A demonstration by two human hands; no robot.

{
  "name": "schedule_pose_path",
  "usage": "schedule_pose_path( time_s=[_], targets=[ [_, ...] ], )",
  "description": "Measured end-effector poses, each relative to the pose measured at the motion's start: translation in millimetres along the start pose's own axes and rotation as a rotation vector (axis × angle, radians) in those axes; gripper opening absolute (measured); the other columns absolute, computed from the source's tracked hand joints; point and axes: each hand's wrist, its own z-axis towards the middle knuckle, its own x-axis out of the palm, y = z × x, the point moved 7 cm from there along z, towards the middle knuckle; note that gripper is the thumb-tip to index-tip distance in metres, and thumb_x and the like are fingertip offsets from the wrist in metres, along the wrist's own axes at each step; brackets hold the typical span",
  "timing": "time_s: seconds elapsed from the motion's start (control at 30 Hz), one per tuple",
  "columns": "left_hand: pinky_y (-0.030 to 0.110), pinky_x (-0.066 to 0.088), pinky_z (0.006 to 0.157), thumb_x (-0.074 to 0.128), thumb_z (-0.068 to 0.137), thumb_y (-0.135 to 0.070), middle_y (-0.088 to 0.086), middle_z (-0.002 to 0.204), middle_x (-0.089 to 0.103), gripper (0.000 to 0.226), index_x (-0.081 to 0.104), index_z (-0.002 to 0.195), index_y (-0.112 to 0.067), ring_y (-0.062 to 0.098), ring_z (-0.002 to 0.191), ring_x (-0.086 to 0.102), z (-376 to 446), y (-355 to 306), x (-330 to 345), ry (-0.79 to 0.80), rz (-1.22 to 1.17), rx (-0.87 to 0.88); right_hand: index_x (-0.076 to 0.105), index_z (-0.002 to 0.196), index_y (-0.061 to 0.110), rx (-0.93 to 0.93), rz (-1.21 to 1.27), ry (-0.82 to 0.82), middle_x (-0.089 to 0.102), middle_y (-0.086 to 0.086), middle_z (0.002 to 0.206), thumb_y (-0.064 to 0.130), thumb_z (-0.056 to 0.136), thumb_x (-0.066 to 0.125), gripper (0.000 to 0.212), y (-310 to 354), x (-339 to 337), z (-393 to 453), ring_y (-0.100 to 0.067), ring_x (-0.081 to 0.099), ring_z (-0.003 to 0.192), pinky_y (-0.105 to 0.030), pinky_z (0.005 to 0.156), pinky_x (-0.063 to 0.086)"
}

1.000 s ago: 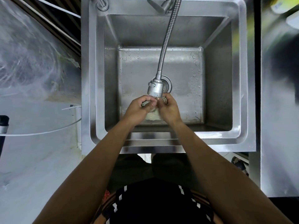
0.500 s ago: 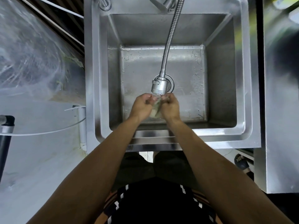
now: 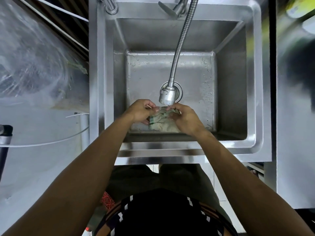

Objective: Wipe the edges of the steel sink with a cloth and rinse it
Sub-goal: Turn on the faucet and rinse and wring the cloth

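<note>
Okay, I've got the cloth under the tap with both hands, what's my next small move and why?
Probably squeeze the cloth between your left hand and right hand. Both already grip it right below the spray head, water appears to run onto it, and it hangs spread over the sink basin.

Bare arms (image 3: 95, 176) with no sleeves — a black top (image 3: 163, 213) with white dashes, and dark green trousers (image 3: 170, 178).

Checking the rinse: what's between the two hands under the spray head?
Head view: the cloth, held by left hand and right hand, under the spray head.
</note>
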Motion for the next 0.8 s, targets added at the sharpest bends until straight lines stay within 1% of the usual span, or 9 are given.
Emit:
schedule_pose_path(
  time_s=[0.07,0.2,0.27,0.33,0.4,0.5,0.6,0.67,0.8],
  targets=[
    [0.031,0.064,0.062,0.071,0.098,-0.022,0.007,0.106,0.070,0.008,0.066,0.102,-0.018,0.019,0.075,0.070,-3,-7,0,0.028,-0.080,0.007,0.074,0.104,0.027,0.018,0.009,-0.028,0.074,0.006,0.113,0.002,0.099,0.061,0.028,-3,-15,-1,-0.008,0.068,0.078,-0.018,0.065,0.054],
    [0.033,0.062,0.070,0.068,0.099,-0.015,0.006,0.098,0.075,0.009,0.065,0.094,-0.023,0.016,0.068,0.069,1,-17,-8,0.003,-0.103,-0.010,0.076,0.104,0.025,0.003,-0.076,-0.058,0.075,0.007,0.111,-0.001,0.100,0.056,0.033,-6,-40,4,0.010,0.061,0.065,-0.005,0.059,0.043],
    [0.034,0.060,0.070,0.066,0.099,-0.014,0.006,0.097,0.075,0.013,0.066,0.091,-0.025,0.016,0.068,0.068,7,-28,-15,-0.054,-0.118,-0.005,0.076,0.102,0.026,0.005,-0.111,-0.027,0.075,0.006,0.110,-0.007,0.094,0.056,0.040,-1,-48,11,0.009,0.065,0.076,-0.010,0.070,0.051],
    [0.032,0.060,0.066,0.064,0.101,-0.018,0.001,0.097,0.075,0.013,0.068,0.093,-0.027,0.015,0.070,0.070,13,-49,-24,-0.120,-0.141,0.033,0.076,0.094,0.031,0.017,-0.102,0.009,0.076,0.005,0.104,-0.011,0.087,0.059,0.046,4,-53,21,-0.003,0.071,0.087,-0.022,0.082,0.060],
    [0.031,0.060,0.066,0.063,0.101,-0.019,-0.004,0.098,0.077,0.011,0.069,0.096,-0.027,0.014,0.071,0.072,21,-74,-32,-0.181,-0.209,0.073,0.074,0.092,0.033,0.014,-0.157,0.038,0.075,0.005,0.101,-0.008,0.086,0.065,0.042,11,-58,34,-0.005,0.071,0.085,-0.017,0.077,0.060],
    [0.027,0.058,0.060,0.063,0.100,-0.019,-0.009,0.090,0.077,0.008,0.070,0.101,-0.023,0.014,0.071,0.071,37,-115,-44,-0.260,-0.364,0.115,0.075,0.098,0.030,-0.051,-0.252,0.065,0.075,0.004,0.104,-0.006,0.087,0.060,0.041,23,-67,53,-0.009,0.069,0.088,-0.002,0.071,0.048],
    [0.028,0.059,0.066,0.064,0.100,-0.024,-0.013,0.086,0.076,0.011,0.071,0.108,-0.022,0.011,0.070,0.071,50,-154,-48,-0.278,-0.475,0.142,0.077,0.105,0.022,-0.113,-0.276,0.078,0.073,0.004,0.105,-0.007,0.089,0.054,0.041,33,-77,69,-0.013,0.065,0.092,0.001,0.067,0.040],
    [0.030,0.059,0.068,0.065,0.100,-0.029,-0.008,0.097,0.078,0.014,0.070,0.111,-0.021,0.014,0.077,0.073,57,-175,-49,-0.270,-0.543,0.156,0.077,0.105,0.021,-0.139,-0.274,0.081,0.071,0.008,0.103,-0.007,0.091,0.053,0.039,39,-82,77,-0.011,0.063,0.094,0.003,0.068,0.037],
    [0.028,0.058,0.067,0.064,0.101,-0.037,-0.005,0.105,0.076,0.020,0.066,0.115,-0.022,0.015,0.080,0.076,70,-204,-54,-0.300,-0.667,0.187,0.077,0.104,0.025,-0.140,-0.251,0.085,0.073,0.008,0.111,-0.006,0.094,0.053,0.040,43,-91,91,-0.010,0.065,0.100,0.001,0.072,0.042]
  ],
)
